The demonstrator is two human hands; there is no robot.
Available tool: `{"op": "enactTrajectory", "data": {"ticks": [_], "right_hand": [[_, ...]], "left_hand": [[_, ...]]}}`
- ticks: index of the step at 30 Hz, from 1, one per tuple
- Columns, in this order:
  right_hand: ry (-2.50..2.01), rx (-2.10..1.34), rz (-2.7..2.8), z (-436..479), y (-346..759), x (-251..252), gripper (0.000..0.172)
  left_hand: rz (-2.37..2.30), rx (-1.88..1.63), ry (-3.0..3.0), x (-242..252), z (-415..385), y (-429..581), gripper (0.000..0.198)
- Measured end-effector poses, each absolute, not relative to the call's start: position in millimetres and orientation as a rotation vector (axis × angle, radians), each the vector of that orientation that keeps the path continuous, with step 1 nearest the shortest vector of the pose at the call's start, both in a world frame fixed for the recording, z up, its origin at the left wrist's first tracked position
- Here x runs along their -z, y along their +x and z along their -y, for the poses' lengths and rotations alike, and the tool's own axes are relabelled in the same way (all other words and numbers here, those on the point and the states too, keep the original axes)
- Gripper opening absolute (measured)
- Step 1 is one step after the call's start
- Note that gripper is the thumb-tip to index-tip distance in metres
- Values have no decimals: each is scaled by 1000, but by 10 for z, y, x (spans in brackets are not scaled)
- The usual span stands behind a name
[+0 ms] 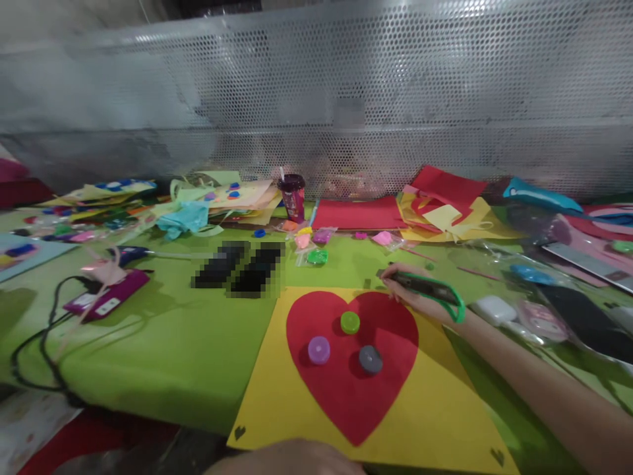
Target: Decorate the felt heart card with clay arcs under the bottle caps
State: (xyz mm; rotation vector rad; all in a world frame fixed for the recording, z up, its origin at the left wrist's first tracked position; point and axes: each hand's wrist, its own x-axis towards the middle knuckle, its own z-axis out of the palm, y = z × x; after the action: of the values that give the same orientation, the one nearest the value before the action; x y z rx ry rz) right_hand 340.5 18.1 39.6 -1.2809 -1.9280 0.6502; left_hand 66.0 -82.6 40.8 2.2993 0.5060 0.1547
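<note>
At the near edge of the bench (163, 363), a yellow sheet (281, 396) lies flat on the green cover. A red heart (353, 396) occupies the middle of the sheet, point toward the wearer. Three caps rest on the heart, apart from one another: green cap (350, 322) at the top centre, purple cap (319, 350) at the left, grey cap (370, 359) at the right. Each lower corner of the sheet carries a small dark heart mark.

Right hand (410, 293): positioned at the sheet's upper edge, near the right lobe of the heart. The fingers pinch a black cutter (425, 285), its tip directed left; a green loop (461, 309) hangs from the rear end. Contact between the hand and the sheet cannot be determined.

Left hand (291, 458): partly in view at the bottom edge, by the lower edge of the sheet. Its fingers are out of sight; whether they are spread or pressed together cannot be told.

Beyond the sheet, small bagged pieces lie in front of a cup (295, 201) and red paper (359, 214). To the left is a purple power strip (111, 297); to the right, a white case (494, 309) and a phone (588, 320). A perforated panel (316, 86) stands behind the bench.
</note>
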Motion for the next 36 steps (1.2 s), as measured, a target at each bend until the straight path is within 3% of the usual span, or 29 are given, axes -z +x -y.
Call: {"op": "enactTrajectory", "data": {"ticks": [3, 5, 7, 11, 18, 23, 26, 30, 36], "right_hand": [[-1313, -394, 1922, -221, 3455, -406, 21], [-1321, -234, 1880, -219, 3431, -415, 30], [-1308, -113, 1842, -162, 3351, -453, 42], [-1210, -6, 1846, 81, 3123, -568, 57], [-1127, 18, 2110, 285, 2979, -558, 61], [-1396, -12, 1844, 48, 3177, -567, 75], [-1521, 125, 1872, -137, 3396, -533, 65], [-1525, 233, 1913, -278, 3541, -428, 46], [-1443, 369, 1984, -257, 3465, -337, 37]], "left_hand": [[-653, -207, 2295, -597, 809, 416, 38], [-850, -299, 2286, -698, 813, 407, 53], [-1115, -484, 2218, -756, 803, 535, 52], [-1002, -555, 2190, -795, 754, 933, 63], [-824, -549, 2069, -751, 704, 1145, 38], [-949, -432, 2175, -812, 550, 750, 31], [-1027, -314, 2167, -972, 271, 540, 25], [-996, -223, 2250, -1011, -299, 665, 31], [-1171, -448, 2423, -719, -929, 1252, 47]]}}
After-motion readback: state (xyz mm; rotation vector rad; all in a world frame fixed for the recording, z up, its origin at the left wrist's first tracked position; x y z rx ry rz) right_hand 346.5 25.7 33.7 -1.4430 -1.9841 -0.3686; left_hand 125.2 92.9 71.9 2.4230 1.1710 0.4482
